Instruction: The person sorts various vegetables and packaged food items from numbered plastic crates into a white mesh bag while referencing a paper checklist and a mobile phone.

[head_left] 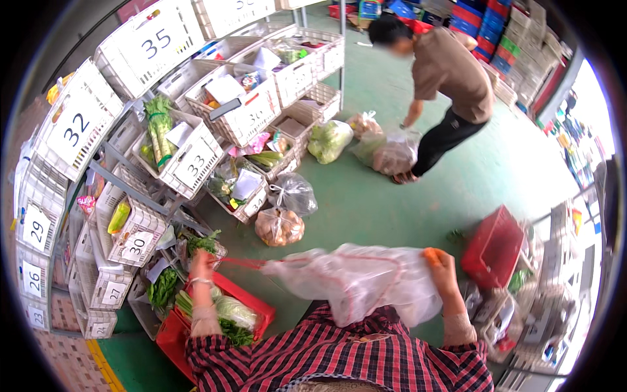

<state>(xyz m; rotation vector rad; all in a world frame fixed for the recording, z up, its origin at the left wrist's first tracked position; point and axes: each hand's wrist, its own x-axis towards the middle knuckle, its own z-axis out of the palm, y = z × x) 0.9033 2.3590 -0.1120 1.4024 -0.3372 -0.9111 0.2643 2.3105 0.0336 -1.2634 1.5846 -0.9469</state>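
A whitish see-through bag (pixel 366 277) with red lines is stretched across in front of me. My left hand (pixel 204 264) is closed at the far end of the red drawstring (pixel 238 262), which runs taut to the bag. On the other side, my right hand (pixel 443 274) grips the bag's right edge; something orange shows at its fingertips. Below my left hand stands a red crate (pixel 266 312) holding a pale cabbage (pixel 235 312) and leafy greens. A tied clear bag of brownish round produce (pixel 279 227) lies on the floor beyond the stretched bag.
Shelves of white crates (pixel 189 162) with vegetables and packages line the left. Ahead, another person (pixel 450 72) bends over bagged produce (pixel 395 151) on the green floor. A red bin (pixel 494 248) stands at right, beside more white crates (pixel 548 304).
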